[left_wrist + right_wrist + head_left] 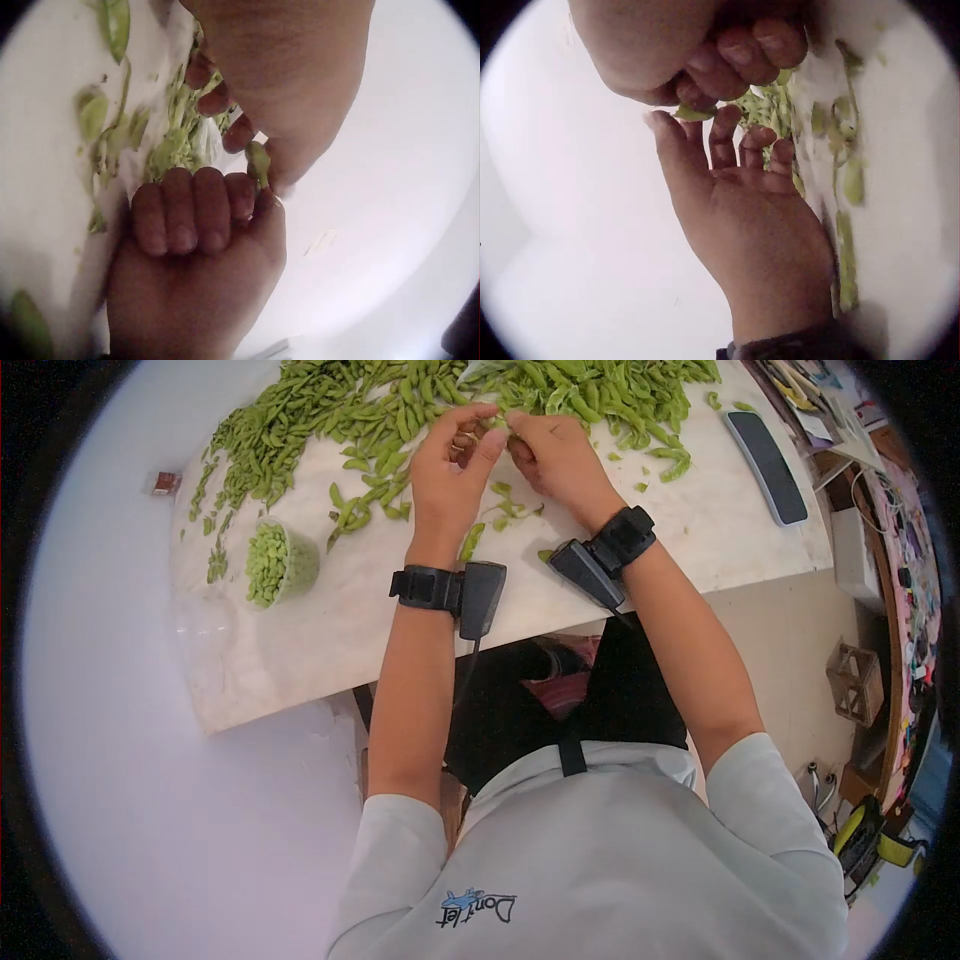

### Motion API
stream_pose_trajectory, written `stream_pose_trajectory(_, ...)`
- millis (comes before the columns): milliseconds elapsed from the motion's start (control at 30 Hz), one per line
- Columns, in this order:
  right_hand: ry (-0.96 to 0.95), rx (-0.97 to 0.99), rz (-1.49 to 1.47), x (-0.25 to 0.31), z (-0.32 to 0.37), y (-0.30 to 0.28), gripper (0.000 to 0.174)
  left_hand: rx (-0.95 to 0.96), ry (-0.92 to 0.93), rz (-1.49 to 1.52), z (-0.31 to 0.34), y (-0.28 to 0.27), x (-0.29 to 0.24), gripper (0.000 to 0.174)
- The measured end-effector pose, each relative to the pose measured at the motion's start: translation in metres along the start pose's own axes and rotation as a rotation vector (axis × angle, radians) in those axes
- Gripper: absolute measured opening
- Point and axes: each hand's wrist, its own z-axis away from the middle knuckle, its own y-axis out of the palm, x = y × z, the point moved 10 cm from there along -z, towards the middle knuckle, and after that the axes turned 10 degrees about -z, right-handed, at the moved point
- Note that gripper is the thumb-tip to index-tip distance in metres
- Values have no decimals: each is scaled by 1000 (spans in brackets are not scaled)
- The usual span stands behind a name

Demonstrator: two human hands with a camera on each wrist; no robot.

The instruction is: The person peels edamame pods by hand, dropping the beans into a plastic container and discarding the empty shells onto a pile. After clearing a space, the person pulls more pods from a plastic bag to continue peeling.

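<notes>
Both hands meet over the white table (pixel 350 630), in front of the heaped green soybean pods (pixel 270 445). Between their fingertips is a small green soybean pod (pixel 258 160). My left hand (pixel 450 472) pinches one end between thumb and index finger, its other fingers loosely bent and spread. Opposite it, my right hand (pixel 562 458) pinches the pod (pixel 696 114) with thumb and forefinger, the other fingers curled into the palm. The fingertips cover much of the pod. Below the hands lie loose pods and stem scraps (pixel 512 507).
A clear cup (pixel 305 560) full of shelled green beans stands at the table's left. More pods (pixel 640 405) lie back right, near a clear plastic bag (pixel 484 369). A phone (pixel 768 468) rests by the right edge. Cluttered shelving (pixel 905 600) stands beyond.
</notes>
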Motion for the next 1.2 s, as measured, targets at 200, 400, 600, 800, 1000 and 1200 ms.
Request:
stream_pose_trajectory(200, -76, 42, 177, -2, -2, 3, 46, -117, 73, -272, 0, -15, -4, 19)
stream_pose_trajectory(400, -47, -16, 166, -2, -2, -4, 45, -132, 243, -339, 2, -13, -26, 20)
stream_pose_trajectory(600, -44, -50, 164, -3, -2, -7, 45, -51, 238, -315, 1, -7, -21, 30)
stream_pose_trajectory(800, -171, -4, 222, 10, -1, -5, 41, 3, 43, -110, 1, -1, -3, 30)
stream_pose_trajectory(1000, -157, 12, 238, 11, -1, -5, 38, 58, -91, 12, 1, 6, 15, 29)
stream_pose_trajectory(1200, -40, -28, 202, -3, -1, -7, 40, 54, -33, -160, 2, 3, 8, 22)
